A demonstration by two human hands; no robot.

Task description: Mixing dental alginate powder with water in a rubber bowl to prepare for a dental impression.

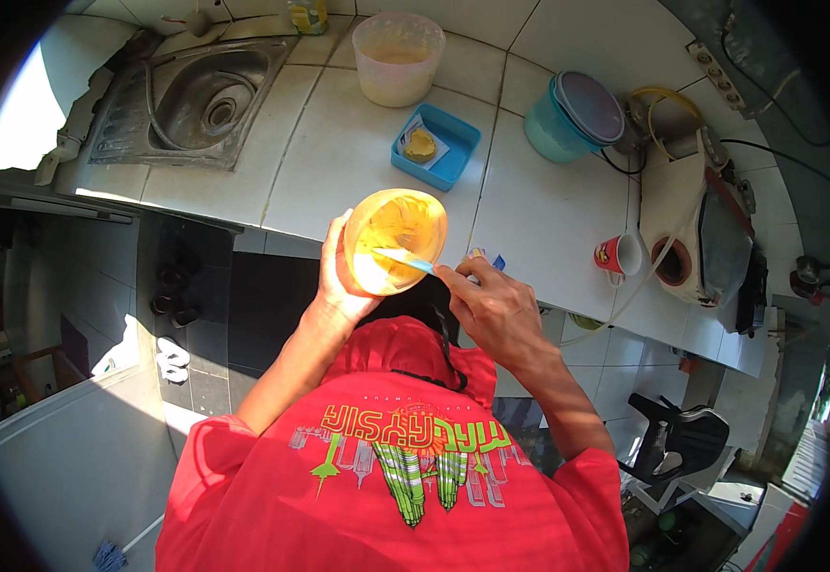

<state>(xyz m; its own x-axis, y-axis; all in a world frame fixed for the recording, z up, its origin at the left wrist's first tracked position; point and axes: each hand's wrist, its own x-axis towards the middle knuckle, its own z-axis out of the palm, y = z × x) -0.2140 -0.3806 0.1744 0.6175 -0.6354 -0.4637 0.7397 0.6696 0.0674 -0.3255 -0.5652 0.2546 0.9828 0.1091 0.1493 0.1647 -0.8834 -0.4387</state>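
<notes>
My left hand [338, 272] grips an orange-yellow bowl [369, 212] from its left side, tilted so that its inside faces me. Yellowish smears cling to the inner wall. In my right hand [491, 305] is a small tool with a light blue handle [420, 264]; its pale end reaches into the bowl, and I cannot tell its exact kind. Beyond the bowl, a blue rectangular tray [460, 164] stands on the counter. A round yellowish piece [420, 146] lies in it on white paper.
A whitish translucent tub [398, 62] stands behind the tray. The steel sink [186, 100] is at the far left. To the right are a lidded teal bucket [556, 124], a red mug [615, 255] and a cream-coloured appliance [682, 229]. The tiled counter's front edge [272, 229] lies before me.
</notes>
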